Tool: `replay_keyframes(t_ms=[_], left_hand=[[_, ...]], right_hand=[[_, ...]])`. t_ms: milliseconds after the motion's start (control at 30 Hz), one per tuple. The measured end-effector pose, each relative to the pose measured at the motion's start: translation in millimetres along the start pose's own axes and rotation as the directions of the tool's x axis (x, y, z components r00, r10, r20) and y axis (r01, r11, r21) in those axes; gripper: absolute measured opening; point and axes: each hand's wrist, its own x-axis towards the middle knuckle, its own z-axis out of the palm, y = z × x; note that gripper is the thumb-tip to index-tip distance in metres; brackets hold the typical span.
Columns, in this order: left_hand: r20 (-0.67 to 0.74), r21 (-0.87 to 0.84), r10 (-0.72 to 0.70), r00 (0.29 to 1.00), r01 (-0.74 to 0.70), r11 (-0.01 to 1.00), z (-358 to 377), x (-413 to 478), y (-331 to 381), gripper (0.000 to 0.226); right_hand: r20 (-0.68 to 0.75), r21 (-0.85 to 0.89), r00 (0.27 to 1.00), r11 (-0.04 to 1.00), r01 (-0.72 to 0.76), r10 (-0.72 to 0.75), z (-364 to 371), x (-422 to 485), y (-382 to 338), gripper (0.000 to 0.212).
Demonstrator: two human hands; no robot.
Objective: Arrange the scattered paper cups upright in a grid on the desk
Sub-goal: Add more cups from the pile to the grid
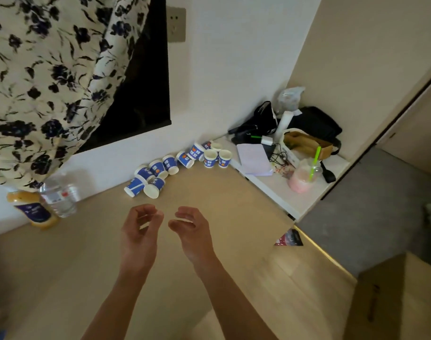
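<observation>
The left hand [139, 231] and right hand [193, 231] hover side by side above the worktop [87, 253], each grip loose, half-curled and holding nothing. The paper cups [169, 164] lie strung along the wall beyond, mostly tipped over; two at the right end stand upright.

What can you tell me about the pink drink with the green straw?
The pink drink is a see-through cup, probably plastic, filled with pale pink liquid. A bright green straw sticks out of its top, leaning a little. The cup stands upright near the front edge of the white shelf beside the desk, far from both hands. It is too blurry to read any label.
</observation>
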Motion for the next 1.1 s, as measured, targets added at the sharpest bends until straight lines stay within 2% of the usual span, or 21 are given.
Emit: replay_keyframes(t_ms=[267, 400, 567, 667, 767, 833, 900, 1033, 1100], left_hand=[[-0.039, 0.011, -0.085, 0.996, 0.086, 0.996, 37.3, 38.8, -14.0, 0.01], [-0.069, 0.046, -0.111, 0.991, 0.114, 0.992, 47.6, 61.8, -23.5, 0.011], [-0.178, 0.083, -0.171, 0.969, 0.188, 0.979, 48.2, 80.8, -32.0, 0.011], [-0.248, 0.081, -0.212, 0.945, 0.238, 0.968, 45.6, 86.6, -38.4, 0.016], [-0.321, 0.097, -0.237, 0.917, 0.281, 0.955, 43.0, 91.5, -45.6, 0.023], [-0.374, 0.084, -0.253, 0.892, 0.304, 0.949, 40.6, 92.4, -51.0, 0.023], [-0.411, 0.085, -0.254, 0.876, 0.314, 0.946, 38.7, 90.9, -55.7, 0.027], [-0.47, 0.069, -0.278, 0.838, 0.349, 0.935, 35.9, 85.7, -63.1, 0.037], [-0.486, 0.094, -0.287, 0.825, 0.376, 0.922, 36.3, 83.0, -64.5, 0.031]], right_hand=[[0.016, -0.05, 0.998, 0.997, -0.054, 0.055, -5.2, 63.9, 6.7, 0.035], [0.097, -0.094, 0.992, 0.993, -0.075, 0.084, 0.2, 101.8, 15.0, 0.036], [0.233, -0.164, 0.96, 0.979, -0.12, 0.157, 11.0, 149.9, 35.7, 0.034], [0.281, -0.31, 0.944, 0.948, -0.079, 0.171, 20.2, 179.3, 50.9, 0.042], [0.361, -0.53, 0.93, 0.836, 0.142, 0.07, 30.9, 214.2, 68.4, 0.05], [0.461, -0.615, 0.886, 0.734, 0.287, 0.04, 40.0, 240.1, 79.1, 0.053], [0.559, -0.688, 0.828, 0.582, 0.434, 0.043, 46.3, 265.2, 84.2, 0.059], [0.731, -0.674, 0.679, 0.234, 0.701, 0.069, 55.5, 313.7, 93.2, 0.072], [0.79, -0.612, 0.611, 0.14, 0.779, 0.055, 58.8, 332.2, 98.0, 0.072]])
